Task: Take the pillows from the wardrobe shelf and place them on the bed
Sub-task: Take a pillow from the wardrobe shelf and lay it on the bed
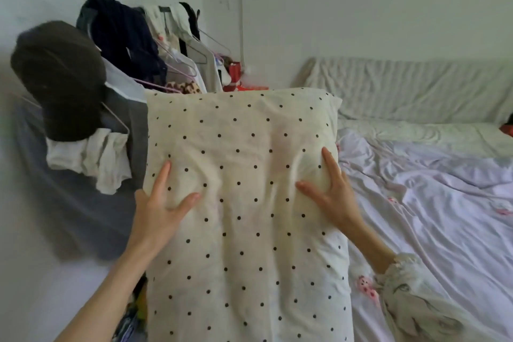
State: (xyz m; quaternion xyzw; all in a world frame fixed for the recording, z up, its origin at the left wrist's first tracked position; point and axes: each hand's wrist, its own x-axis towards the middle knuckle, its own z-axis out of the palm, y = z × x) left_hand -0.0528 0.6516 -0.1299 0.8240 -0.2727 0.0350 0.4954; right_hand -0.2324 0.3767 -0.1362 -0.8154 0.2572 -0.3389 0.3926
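A large cream pillow (pixel 244 203) with black polka dots fills the middle of the head view, held upright in front of me. My left hand (pixel 159 203) grips its left edge, thumb and a finger pressing into the front face. My right hand (pixel 333 197) grips its right edge the same way, denting the cloth. The bed (pixel 430 203), covered with a crumpled pale lilac sheet, lies to the right of the pillow. The pillow's lower right corner overlaps the bed's near edge. No wardrobe shelf is in sight.
A clothes rack (pixel 172 44) hung with dark and light garments on hangers stands behind the pillow on the left. A dark hat (pixel 58 75) and white cloth (pixel 88 161) hang there too. A cloth-covered headboard (pixel 410 83) runs along the far wall.
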